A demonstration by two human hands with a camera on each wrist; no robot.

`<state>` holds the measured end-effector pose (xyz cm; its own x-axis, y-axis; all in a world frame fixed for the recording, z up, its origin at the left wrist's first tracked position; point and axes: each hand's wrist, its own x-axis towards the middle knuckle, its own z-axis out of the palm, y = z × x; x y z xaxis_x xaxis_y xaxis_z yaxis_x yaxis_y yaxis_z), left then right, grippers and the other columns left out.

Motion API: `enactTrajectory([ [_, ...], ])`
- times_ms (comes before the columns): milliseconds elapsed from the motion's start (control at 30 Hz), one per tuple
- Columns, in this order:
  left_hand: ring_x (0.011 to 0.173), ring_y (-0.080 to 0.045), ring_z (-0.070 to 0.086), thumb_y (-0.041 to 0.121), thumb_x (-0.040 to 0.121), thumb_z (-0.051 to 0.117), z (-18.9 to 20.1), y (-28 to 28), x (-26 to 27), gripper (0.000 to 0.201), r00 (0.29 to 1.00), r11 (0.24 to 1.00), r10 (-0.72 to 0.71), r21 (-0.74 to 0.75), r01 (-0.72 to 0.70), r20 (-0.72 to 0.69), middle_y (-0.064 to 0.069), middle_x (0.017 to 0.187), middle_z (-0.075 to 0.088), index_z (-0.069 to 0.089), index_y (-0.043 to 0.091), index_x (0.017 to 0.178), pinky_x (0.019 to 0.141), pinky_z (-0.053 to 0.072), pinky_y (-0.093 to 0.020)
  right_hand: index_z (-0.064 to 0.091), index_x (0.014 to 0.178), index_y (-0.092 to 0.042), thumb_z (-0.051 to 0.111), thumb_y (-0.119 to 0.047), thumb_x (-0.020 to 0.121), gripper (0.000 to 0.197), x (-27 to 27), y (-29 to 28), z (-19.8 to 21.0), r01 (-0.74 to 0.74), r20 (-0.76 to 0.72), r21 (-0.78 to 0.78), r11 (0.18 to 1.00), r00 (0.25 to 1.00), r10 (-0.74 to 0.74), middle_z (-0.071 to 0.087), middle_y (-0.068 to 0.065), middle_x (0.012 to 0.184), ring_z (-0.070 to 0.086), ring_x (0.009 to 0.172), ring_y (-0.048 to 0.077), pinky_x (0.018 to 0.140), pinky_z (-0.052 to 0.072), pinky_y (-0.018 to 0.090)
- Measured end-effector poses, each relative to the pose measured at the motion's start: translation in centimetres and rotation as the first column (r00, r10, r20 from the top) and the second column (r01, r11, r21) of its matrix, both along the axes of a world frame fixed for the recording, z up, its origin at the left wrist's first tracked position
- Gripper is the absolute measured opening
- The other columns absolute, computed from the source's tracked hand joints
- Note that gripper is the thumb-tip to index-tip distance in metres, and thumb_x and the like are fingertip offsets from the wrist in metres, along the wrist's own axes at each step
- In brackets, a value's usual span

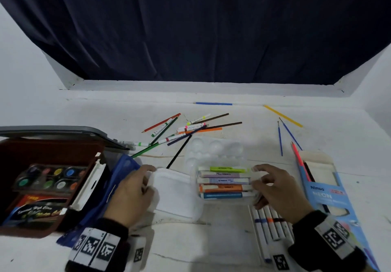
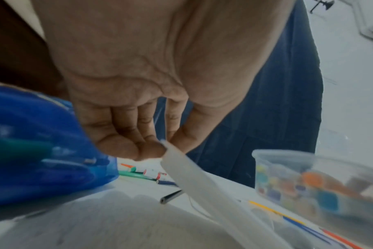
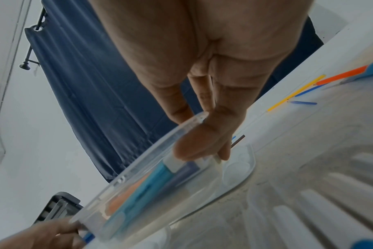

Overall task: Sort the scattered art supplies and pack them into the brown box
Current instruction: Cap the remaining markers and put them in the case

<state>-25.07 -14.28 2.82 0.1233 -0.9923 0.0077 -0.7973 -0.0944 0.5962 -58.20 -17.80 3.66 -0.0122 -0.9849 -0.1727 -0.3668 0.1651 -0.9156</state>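
The brown box [image 1: 50, 151] stands open at the left with paint pots [image 1: 50, 178] inside. A clear plastic case [image 1: 224, 200] lies in front of me, filled with several highlighters [image 1: 224, 180] side by side. My left hand [image 1: 148, 178] pinches the edge of its white translucent lid [image 1: 173, 191], which is folded open to the left. The left wrist view shows thumb and fingers of that hand [image 2: 164, 143] closed on the lid [image 2: 187, 175]. My right hand [image 1: 262, 185] grips the case's right end. In the right wrist view its fingers [image 3: 221, 148] touch the highlighter ends [image 3: 143, 190].
A white palette [image 1: 213, 149] lies just behind the case. Beyond it is a heap of pencils and markers [image 1: 186, 127]. White markers [image 1: 266, 225] lie under my right wrist. A blue pencil carton [image 1: 325, 189], brushes [image 1: 280, 140], a yellow pencil [image 1: 283, 113] sit right. A blue pouch [image 1: 124, 166] leans on the box.
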Motion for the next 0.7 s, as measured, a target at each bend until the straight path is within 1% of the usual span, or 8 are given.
enactTrajectory([
  [133,0.081,-0.025,0.056,-0.005,0.083,0.063,1.5,-0.2,-0.9,0.046,0.997,0.985,0.065,-0.163,-0.057,0.043,-0.002,0.087,0.052,0.062,0.015,0.124,0.076,0.047,-0.039,0.062,0.099,-0.018,0.064,0.0,0.09,0.02,-1.1,-1.0,-0.1,-0.041,0.038,0.022,0.999,0.998,0.041,0.067,0.018,0.077,0.068,0.052,0.036,0.054,0.06,0.043],
  [233,0.083,-0.022,0.052,-0.003,0.086,0.062,3.4,-0.2,-1.4,0.049,0.986,0.954,0.153,-0.272,-0.13,0.068,-0.005,0.097,0.052,0.059,0.013,0.132,0.074,0.042,-0.035,0.062,0.099,-0.019,0.064,-0.002,0.09,0.02,-1.6,-2.0,0.0,-0.073,0.054,0.022,0.997,0.996,0.072,0.069,0.015,0.078,0.069,0.053,0.035,0.056,0.06,0.044],
  [333,0.082,-0.018,0.051,-0.002,0.09,0.059,5.1,0.2,-2.0,0.048,0.975,0.907,0.221,-0.371,-0.2,0.015,-0.007,0.102,0.05,0.056,0.011,0.135,0.072,0.039,-0.032,0.061,0.1,-0.019,0.065,-0.002,0.09,0.02,-2.3,-3.0,-0.1,-0.098,0.058,0.032,0.995,0.994,0.096,0.07,0.013,0.077,0.069,0.054,0.035,0.057,0.061,0.043],
  [433,0.093,-0.021,0.055,0.001,0.094,0.056,5.6,0.6,-2.7,0.046,0.972,0.884,0.201,-0.406,-0.232,-0.118,-0.006,0.11,0.054,0.054,0.017,0.137,0.076,0.044,-0.033,0.061,0.104,-0.014,0.065,-0.001,0.089,0.02,-2.8,-4.3,-0.4,-0.121,0.068,0.06,0.991,0.991,0.117,0.069,0.017,0.075,0.069,0.056,0.037,0.059,0.061,0.046],
  [500,0.096,-0.022,0.059,0.002,0.096,0.056,5.1,0.2,-3.6,0.043,0.942,0.9,0.138,-0.358,-0.248,-0.307,-0.006,0.112,0.058,0.056,0.022,0.133,0.08,0.051,-0.038,0.059,0.105,-0.013,0.065,-0.003,0.089,0.02,-2.9,-5.5,-0.8,-0.141,0.065,0.094,0.985,0.989,0.136,0.07,0.02,0.077,0.07,0.058,0.037,0.061,0.061,0.048],
  [567,0.081,-0.016,0.062,-0.005,0.095,0.057,4.0,-0.9,-5.2,0.043,0.861,0.928,0.068,-0.285,-0.24,-0.504,-0.013,0.104,0.058,0.058,0.022,0.129,0.074,0.052,-0.034,0.057,0.108,-0.013,0.066,-0.004,0.089,0.022,-2.9,-6.7,-1.2,-0.157,0.052,0.115,0.981,0.987,0.152,0.069,0.023,0.081,0.071,0.059,0.036,0.061,0.061,0.047],
  [600,0.071,-0.011,0.06,-0.009,0.093,0.058,3.4,-1.6,-6.2,0.046,0.831,0.938,0.038,-0.266,-0.22,-0.554,-0.014,0.098,0.056,0.058,0.02,0.128,0.068,0.051,-0.031,0.057,0.109,-0.013,0.066,-0.005,0.09,0.023,-2.9,-7.2,-1.4,-0.167,0.046,0.119,0.979,0.986,0.163,0.067,0.025,0.083,0.071,0.059,0.036,0.06,0.061,0.047],
  [700,0.06,-0.009,0.056,-0.012,0.091,0.059,1.3,-3.7,-9.2,0.05,0.799,0.978,-0.009,-0.172,-0.118,-0.601,-0.006,0.088,0.051,0.056,0.021,0.129,0.059,0.049,-0.024,0.057,0.111,-0.009,0.066,-0.003,0.088,0.025,-3.0,-8.2,-1.9,-0.202,0.049,0.139,0.969,0.979,0.197,0.062,0.03,0.095,0.07,0.057,0.037,0.056,0.061,0.044],
])
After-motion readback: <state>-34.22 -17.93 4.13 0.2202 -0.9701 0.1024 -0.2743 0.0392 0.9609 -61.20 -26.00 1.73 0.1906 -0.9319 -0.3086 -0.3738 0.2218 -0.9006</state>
